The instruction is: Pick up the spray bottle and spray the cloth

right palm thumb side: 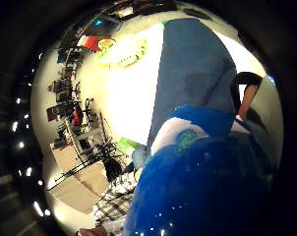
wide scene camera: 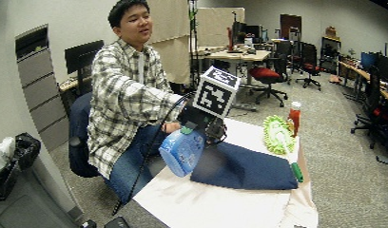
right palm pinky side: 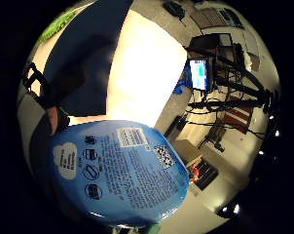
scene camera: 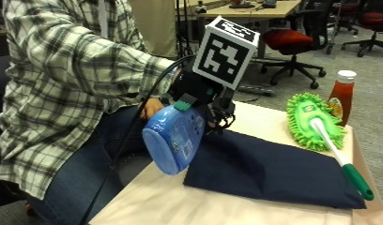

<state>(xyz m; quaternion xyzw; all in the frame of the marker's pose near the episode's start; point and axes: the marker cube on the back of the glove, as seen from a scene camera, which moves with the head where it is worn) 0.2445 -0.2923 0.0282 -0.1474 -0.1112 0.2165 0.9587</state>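
Holding the spray bottle (scene camera: 174, 138) off the counter (scene camera: 179, 201), the gloved right hand (scene camera: 201, 96) sits at the bottle's neck, with its fingers wrapped round the upper part. The bottle is tilted, its rounded base toward the camera and lower than its head, and it hangs over the near edge of the dark blue cloth (scene camera: 272, 171). Whether the base touches the cloth cannot be told from the outside view.

The outside view shows the whole bottle body but hides the trigger and nozzle behind the hand. The little finger side palm view shows the bottle's back label (right palm pinky side: 125, 163) with printed text and symbols close to the palm, and beyond it the cloth (right palm pinky side: 83, 63) lying on the pale counter (right palm pinky side: 147, 73). The thumb side palm view shows the glossy blue bottle (right palm thumb side: 202, 187) filling much of the picture, with the cloth (right palm thumb side: 193, 69) behind it. Individual fingers of the grip are hard to make out in all four views.

The cloth lies flat across the counter's middle. A green fluffy duster (scene camera: 313, 119) rests at the far end, its white and green handle (scene camera: 341, 161) running along the cloth's edge. A red sauce bottle (scene camera: 341, 96) with a white cap stands upright just beside the duster head. The person's bare left hand (scene camera: 151, 107) shows behind the bottle, partly hidden.
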